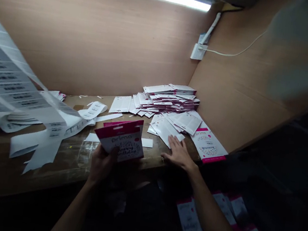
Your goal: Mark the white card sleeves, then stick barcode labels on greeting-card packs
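Note:
Pink-and-white printed packets (122, 141) marked "prima" and "happy birthday" are held upright in my left hand (104, 162), its thumb across their front. My right hand (179, 153) reaches out to the right with fingers spread, its fingertips on a white packet (165, 130) at the front of a loose pile. Behind that lies a taller stack of similar packets (170, 97), white backs up. Right of my right hand, a larger pink-and-white "prima" sheet or packet (208, 145) lies at the table's corner.
Strips of barcode labels (8, 77) hang and curl over the table's left side. Below the table edge at right are more pink-and-white packets (191, 219). A wooden back wall (96, 39) and side wall (231, 91) enclose the table, with a socket box (198, 52) and cable.

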Available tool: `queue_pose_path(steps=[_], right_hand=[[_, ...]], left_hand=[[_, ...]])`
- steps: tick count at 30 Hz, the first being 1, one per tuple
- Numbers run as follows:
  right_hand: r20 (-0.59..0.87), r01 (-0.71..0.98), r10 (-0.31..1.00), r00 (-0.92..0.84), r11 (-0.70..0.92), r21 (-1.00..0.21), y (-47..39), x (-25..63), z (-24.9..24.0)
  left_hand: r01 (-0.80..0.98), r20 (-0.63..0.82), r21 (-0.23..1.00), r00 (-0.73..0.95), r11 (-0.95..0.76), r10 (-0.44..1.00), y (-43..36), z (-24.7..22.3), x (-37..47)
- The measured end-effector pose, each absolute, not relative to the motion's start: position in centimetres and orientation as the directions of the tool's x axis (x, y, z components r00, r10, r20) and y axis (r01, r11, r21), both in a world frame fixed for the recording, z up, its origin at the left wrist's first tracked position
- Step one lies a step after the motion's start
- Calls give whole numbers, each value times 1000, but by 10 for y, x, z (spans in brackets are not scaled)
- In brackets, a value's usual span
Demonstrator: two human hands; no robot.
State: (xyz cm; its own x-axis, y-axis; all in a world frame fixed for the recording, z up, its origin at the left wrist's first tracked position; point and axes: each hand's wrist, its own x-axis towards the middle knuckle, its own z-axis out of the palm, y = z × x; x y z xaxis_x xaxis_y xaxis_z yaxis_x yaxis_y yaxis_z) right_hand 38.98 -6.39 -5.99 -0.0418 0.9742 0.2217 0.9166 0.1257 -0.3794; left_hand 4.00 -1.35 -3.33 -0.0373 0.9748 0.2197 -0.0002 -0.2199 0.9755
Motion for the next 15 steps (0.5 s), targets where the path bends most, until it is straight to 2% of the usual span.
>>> queue_pose_path(steps=[2,4,6,8,10,11,13,15], right_hand=[[199,949,968,-151,198,-246,-91,408,-79],[261,937,934,-245,297,-186,-119,419,-90],[375,926,894,-244,330,-185,-140,425,-81],[492,936,858,-151,285,-208,-149,424,-50],[528,933,845,-87,254,-254,-143,416,-2],[489,907,862,-129,302,-294,-136,411,26],[330,763,878,-347,469,-445,-114,401,79],[276,583,849,-450,514,-629,-89,396,118]], left_hand=[[-77,154,984,-77,-160,985,-9,-32,38],[-144,113,982,-54,-119,992,-7,-31,36],[-153,112,983,56,-103,992,-9,-26,35],[-103,156,985,228,-136,961,-15,-16,39],[-15,265,959,401,-283,877,-23,-3,51],[24,327,924,464,-381,823,-27,4,58],[78,415,843,534,-532,736,-32,16,72],[85,449,825,501,-558,740,-36,21,79]])
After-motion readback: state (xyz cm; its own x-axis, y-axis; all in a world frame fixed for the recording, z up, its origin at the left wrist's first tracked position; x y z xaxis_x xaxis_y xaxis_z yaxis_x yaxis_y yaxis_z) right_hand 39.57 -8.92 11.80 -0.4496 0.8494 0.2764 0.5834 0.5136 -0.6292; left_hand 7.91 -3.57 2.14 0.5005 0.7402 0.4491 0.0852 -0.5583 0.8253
